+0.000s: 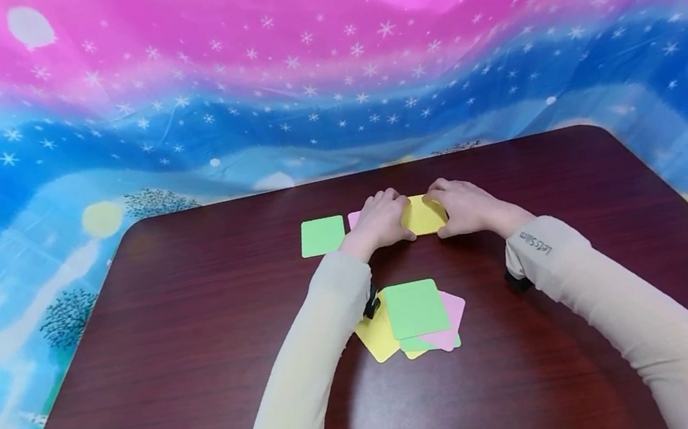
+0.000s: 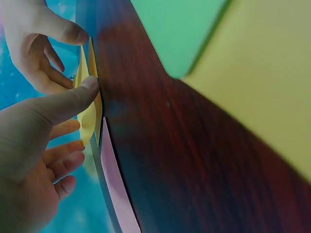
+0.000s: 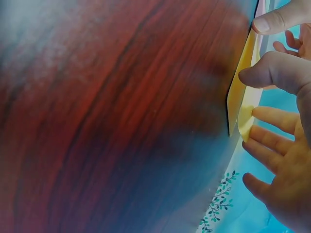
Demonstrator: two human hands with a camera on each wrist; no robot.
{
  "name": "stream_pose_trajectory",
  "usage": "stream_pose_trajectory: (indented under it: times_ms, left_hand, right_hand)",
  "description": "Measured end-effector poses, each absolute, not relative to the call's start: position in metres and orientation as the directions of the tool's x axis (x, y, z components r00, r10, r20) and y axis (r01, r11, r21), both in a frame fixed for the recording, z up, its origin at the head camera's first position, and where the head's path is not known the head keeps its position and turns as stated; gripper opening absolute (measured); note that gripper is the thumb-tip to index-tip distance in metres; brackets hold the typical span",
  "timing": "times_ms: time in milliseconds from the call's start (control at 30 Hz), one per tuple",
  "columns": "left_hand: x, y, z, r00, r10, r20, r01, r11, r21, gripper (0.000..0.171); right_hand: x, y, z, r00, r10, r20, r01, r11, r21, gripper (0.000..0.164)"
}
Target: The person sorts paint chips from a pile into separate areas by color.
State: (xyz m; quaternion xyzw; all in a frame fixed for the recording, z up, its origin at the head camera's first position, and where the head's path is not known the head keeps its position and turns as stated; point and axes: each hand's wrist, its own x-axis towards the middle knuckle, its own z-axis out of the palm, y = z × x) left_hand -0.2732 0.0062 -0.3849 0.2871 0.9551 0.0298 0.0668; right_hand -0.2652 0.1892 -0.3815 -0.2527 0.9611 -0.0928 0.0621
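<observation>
Both hands hold a yellow card (image 1: 423, 214) by its sides, toward the far edge of the table. My left hand (image 1: 379, 222) grips its left end, thumb at the near edge and fingers at the far one. The right hand (image 1: 467, 208) does the same at the right end. In the left wrist view this card (image 2: 87, 122) bows slightly, close over a second yellow card (image 2: 94, 68) lying on the tabletop. Left of them lie a pink card (image 1: 354, 219), partly hidden behind the left hand, and a green card (image 1: 323, 236), roughly in one row.
Nearer on the dark wooden table (image 1: 205, 354) is a loose, overlapping pile of square cards, with a green card (image 1: 416, 307) on top and a yellow card (image 1: 377, 339) and a pink card (image 1: 454, 308) sticking out. A colourful printed cloth (image 1: 321, 62) hangs behind the table.
</observation>
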Motion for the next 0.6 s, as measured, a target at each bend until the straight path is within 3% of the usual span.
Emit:
stream_pose_trajectory:
  times_ms: [300,600]
  left_hand:
    - [-0.2756,0.002,-0.3872,-0.832,0.546,-0.099,0.526,0.833,0.171,0.064]
    - [-0.2792,0.0014,-0.3904,-0.829,0.531,-0.177,0.487,0.84,0.238,0.062]
  right_hand:
    - [-0.2695,0.1881,-0.3853,-0.86,-0.504,-0.077,-0.48,0.852,-0.21,0.067]
    - [-0.2726,0.192,-0.3894,-0.852,-0.494,-0.174,-0.42,0.842,-0.338,0.067]
